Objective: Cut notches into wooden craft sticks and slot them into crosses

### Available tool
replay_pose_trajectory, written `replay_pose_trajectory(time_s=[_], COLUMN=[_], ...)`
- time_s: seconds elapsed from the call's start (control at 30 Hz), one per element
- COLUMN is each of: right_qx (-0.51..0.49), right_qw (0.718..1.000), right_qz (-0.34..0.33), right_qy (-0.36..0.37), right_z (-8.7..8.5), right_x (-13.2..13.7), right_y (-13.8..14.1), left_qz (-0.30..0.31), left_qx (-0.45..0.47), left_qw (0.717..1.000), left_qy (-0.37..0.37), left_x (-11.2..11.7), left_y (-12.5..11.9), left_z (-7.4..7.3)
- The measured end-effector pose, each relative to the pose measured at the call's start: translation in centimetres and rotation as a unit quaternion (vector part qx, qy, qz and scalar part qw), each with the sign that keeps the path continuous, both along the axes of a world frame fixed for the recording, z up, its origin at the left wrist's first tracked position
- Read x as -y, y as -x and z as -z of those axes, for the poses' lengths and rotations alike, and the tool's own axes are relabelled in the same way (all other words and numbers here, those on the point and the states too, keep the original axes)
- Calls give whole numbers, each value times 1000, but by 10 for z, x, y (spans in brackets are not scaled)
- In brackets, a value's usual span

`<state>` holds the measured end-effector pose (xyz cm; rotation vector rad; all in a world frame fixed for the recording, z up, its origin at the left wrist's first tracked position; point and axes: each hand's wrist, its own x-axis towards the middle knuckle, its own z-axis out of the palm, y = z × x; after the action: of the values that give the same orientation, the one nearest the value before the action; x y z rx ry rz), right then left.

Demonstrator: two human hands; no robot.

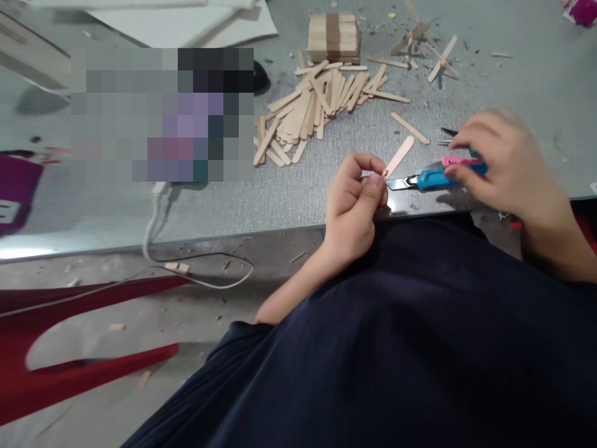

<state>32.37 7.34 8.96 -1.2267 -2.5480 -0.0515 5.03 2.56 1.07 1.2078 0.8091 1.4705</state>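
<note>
My left hand (357,208) is closed near the table's front edge, with a craft stick (400,155) pinched between thumb and fingers. The stick's rounded end points up and to the right. A blue utility knife (433,178) is in my right hand (499,162), which is slightly blurred. The thumb lies against the handle, and the bare blade points left, close to the left fingertips. Just behind the knife a pink-handled tool (454,161) shows in part. Dark pointed tips (448,132) stick out beside the right fingers; what they belong to is partly hidden.
A heap of loose craft sticks (321,102) spreads behind my left hand, with a banded bundle (332,37) beyond it. Crossed sticks (415,34) stand at the back right. A white cable (152,218) hangs over the table's edge. Red chair parts (93,379) are lower left.
</note>
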Motion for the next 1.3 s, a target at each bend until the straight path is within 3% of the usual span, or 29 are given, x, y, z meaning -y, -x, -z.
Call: replay_pose_trajectory(time_s=[0.17, 0.3, 0.37, 0.47, 0.67, 0.87, 1.3], right_qx=[72, 3, -63, -127, -65, -92, -18], right_qw=[997, 998, 993, 987, 996, 995, 997], right_qz=[-22, 54, 84, 70, 26, -23, 6], right_qy=[21, -18, -45, -64, 59, -41, -71], right_z=[23, 35, 33, 25, 18, 35, 33], right_x=[5, 4, 11, 27, 44, 37, 38], right_y=[11, 4, 1, 2, 20, 18, 9], left_qz=[-15, 2, 0, -9, 18, 29, 5], left_qx=[12, 5, -1, -3, -6, 15, -8], left_qw=[1000, 999, 999, 999, 998, 997, 997], left_qy=[7, 34, 49, 51, 57, 70, 78], left_x=[1, 6, 9, 10, 10, 10, 15], left_y=[1, 1, 0, -2, -1, 1, -4], left_z=[1, -7, -11, -17, -20, -16, -21])
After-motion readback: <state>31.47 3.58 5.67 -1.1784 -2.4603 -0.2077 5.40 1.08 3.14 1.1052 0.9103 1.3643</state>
